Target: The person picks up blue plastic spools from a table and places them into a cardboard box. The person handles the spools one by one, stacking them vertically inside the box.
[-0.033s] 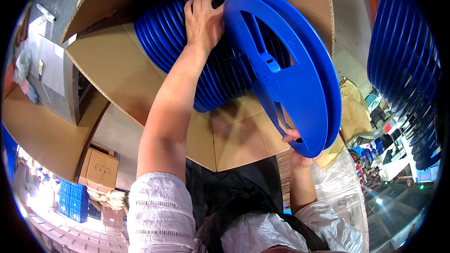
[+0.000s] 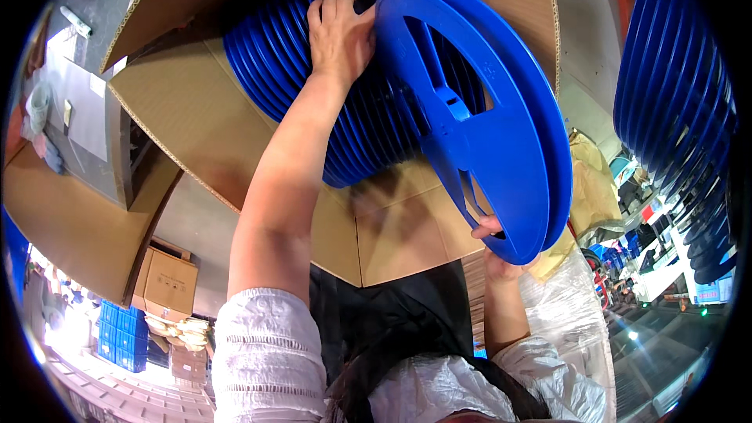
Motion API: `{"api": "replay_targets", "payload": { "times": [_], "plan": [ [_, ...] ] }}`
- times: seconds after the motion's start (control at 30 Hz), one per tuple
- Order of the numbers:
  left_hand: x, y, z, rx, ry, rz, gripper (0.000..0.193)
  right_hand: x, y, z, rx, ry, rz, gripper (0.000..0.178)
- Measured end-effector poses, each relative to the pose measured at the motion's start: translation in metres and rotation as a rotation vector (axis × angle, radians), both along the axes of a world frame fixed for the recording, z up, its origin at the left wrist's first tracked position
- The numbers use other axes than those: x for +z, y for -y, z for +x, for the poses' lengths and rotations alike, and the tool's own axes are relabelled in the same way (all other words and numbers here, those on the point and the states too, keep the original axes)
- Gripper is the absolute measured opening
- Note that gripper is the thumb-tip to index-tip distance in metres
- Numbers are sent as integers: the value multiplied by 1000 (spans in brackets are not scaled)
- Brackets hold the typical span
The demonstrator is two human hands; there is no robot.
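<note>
A large blue plastic reel (image 2: 501,141) with two flanges and cut-out openings stands tilted at the mouth of an open cardboard box (image 2: 184,113). My right hand (image 2: 501,265) grips its lower rim, with a finger showing through a cut-out. Inside the box lies a packed row of blue reels (image 2: 270,70), flanges side by side. My left hand (image 2: 341,35) is over that row, its bent fingers hooked on the rims. The thumb side of this hand meets the left edge of the tilted reel, and the thumb itself is hidden.
Another stack of blue reels (image 2: 674,86) stands at the far right. Brown paper (image 2: 591,188) and a plastic-wrapped surface (image 2: 568,313) are beside my right arm. At the left are a grey surface (image 2: 86,121), cardboard boxes (image 2: 168,282) and blue crates (image 2: 123,337).
The tilted reel has shifted very slightly, its right flange a touch further right. Both hands keep their places.
</note>
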State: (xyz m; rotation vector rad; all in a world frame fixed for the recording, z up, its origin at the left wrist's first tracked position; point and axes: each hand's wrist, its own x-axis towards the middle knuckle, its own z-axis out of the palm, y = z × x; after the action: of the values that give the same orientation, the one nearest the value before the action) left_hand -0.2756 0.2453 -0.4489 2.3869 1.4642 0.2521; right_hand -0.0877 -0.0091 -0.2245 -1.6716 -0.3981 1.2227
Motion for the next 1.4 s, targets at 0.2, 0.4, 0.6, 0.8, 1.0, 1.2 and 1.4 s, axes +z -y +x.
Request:
{"api": "replay_targets", "payload": {
  "times": [0.2,0.4,0.6,0.8,1.0,1.2,1.4],
  "plan": [
    [-3,-1,-3,0,-9,-6,59,-9,-8,-6,103,90,-35,77],
    [-1,-10,-2,111,147,-56,52,-62,-21,-20,247,185,-117,75],
    [43,96,-19,714,406,-211,50,-72,-48,-55,557,389,-161,80],
    [66,262,-38,1160,309,-670,67,-60,-10,-53,653,607,-355,71],
    [53,268,-16,1208,203,-644,70,-129,-24,1,721,953,-336,61],
    [32,277,-30,1368,397,-716,65,-181,-48,15,895,1113,-244,62],
    [78,235,23,1230,571,-986,72,-179,-72,27,917,1447,-266,56]
  ]
}}
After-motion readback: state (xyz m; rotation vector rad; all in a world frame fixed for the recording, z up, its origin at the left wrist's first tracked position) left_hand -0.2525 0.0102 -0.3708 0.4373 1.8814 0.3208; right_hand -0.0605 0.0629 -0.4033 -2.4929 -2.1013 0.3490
